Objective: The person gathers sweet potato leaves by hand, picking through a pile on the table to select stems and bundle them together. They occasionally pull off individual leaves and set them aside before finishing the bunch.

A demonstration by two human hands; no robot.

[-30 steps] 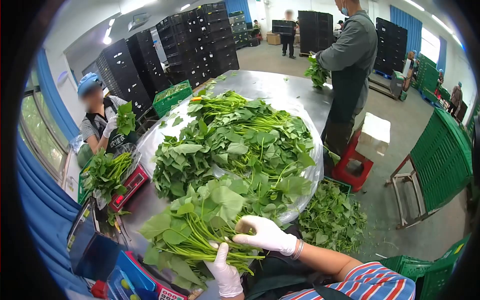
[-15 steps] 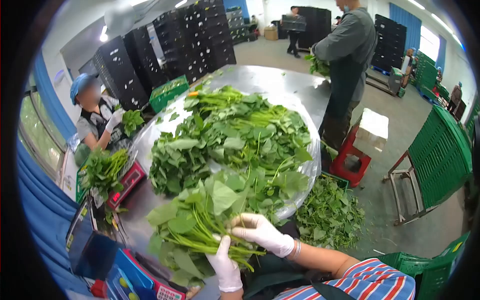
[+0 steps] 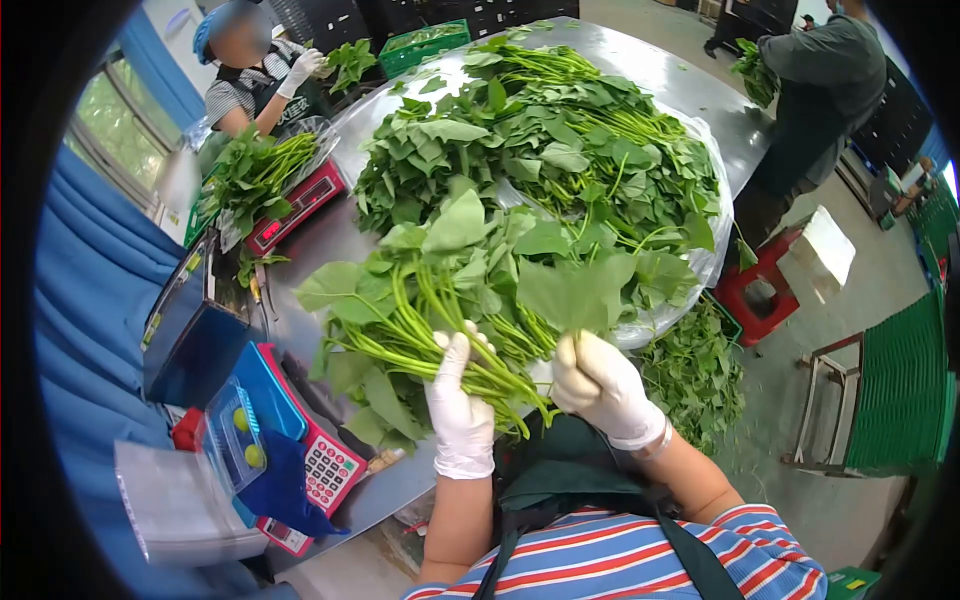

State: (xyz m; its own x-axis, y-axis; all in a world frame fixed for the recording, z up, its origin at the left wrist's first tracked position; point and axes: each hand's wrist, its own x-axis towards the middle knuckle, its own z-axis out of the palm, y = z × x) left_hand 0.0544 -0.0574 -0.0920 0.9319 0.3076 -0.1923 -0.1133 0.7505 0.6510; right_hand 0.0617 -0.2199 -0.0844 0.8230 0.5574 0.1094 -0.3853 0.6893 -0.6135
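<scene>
- The steel table (image 3: pixel 640 68) is shiny where it shows bare, at the far end and along the left side.
- A clear plastic sheet (image 3: pixel 712 165) lies on it beneath a wide pile of leafy greens (image 3: pixel 570 150).
- At the near edge, the left hand (image 3: pixel 460 410), white-gloved, has thumb and fingers wrapped round the stems of a bunch of greens (image 3: pixel 400 345), its leaves pointing away over the table.
- Just beside it, the right hand (image 3: pixel 605 385), also gloved, pinches a leafy sprig (image 3: pixel 575 295) between thumb and fingers, leaves up.
- On the left, a blue curtain (image 3: pixel 85 260) hangs beside a window (image 3: pixel 120 115).
- At the far left, a co-worker in a blue cap holds more leaves, near a red scale (image 3: pixel 310 205) loaded with greens.
- At the far right, a person in grey stands with another handful by the table.
- Right of the table, a red stool (image 3: pixel 760 290) and a white box (image 3: pixel 825 250) stand near greens heaped low down; green crates (image 3: pixel 905 390) rest on a metal frame.
- Pale characters mark the co-worker's dark apron (image 3: pixel 300 105), partly hidden; I can't read them surely.
- The red scale's display glows, its digits too blurred; the near-left pink scale (image 3: pixel 330 465) has a keypad, its markings too small.
</scene>
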